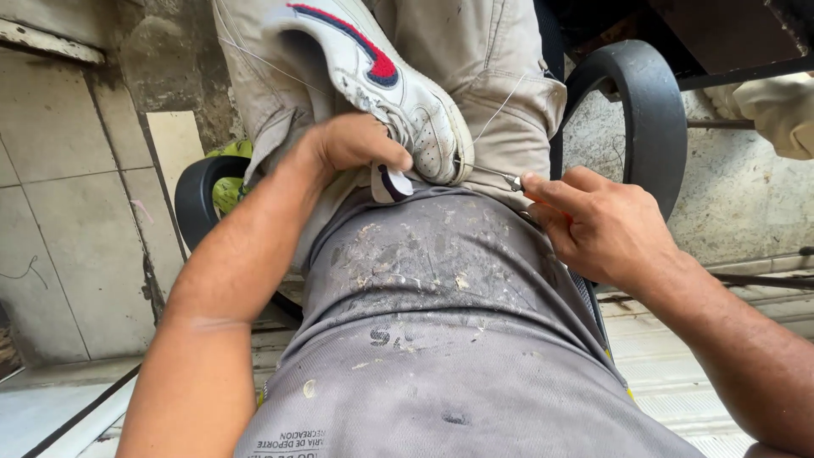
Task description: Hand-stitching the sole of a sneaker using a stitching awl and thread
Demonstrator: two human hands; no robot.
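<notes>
Bright, even daylight — sharp, wide-angle edges

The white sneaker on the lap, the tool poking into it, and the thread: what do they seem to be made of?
The sneaker looks like smooth white leather or an imitation, scuffed and creased, with a fuzzy red and navy patch. The tool in the right hand has a thin, shiny shaft, probably metal; its handle is hidden. The thread is a fine pale strand, material unclear. The left hand grips the sneaker.
</notes>
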